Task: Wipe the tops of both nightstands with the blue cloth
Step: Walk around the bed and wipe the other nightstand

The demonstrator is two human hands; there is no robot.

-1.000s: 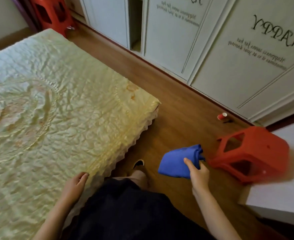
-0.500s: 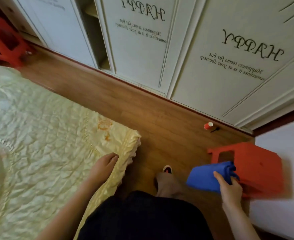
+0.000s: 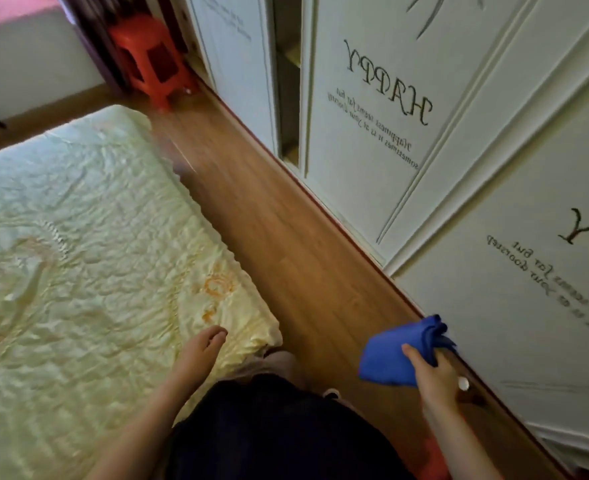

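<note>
My right hand (image 3: pixel 436 377) grips the bunched blue cloth (image 3: pixel 395 355) low on the right, above the wooden floor and close to the wardrobe's base. My left hand (image 3: pixel 199 351) hovers over the near corner of the bed (image 3: pixel 78 254), fingers loosely curled and holding nothing. No nightstand shows in this view.
A cream quilted cover lies over the bed on the left. White wardrobe doors (image 3: pixel 372 140) with "HAPPY" lettering line the right. A strip of wooden floor (image 3: pixel 286 244) runs between them. A red plastic stool (image 3: pixel 151 57) stands at the far end. A small white cap (image 3: pixel 463 383) lies by my right hand.
The view has swung left along the aisle. The near red stool and white furniture on the right have dropped out of sight. My right hand still carries the cloth; my left hand has shifted along the bed corner.
</note>
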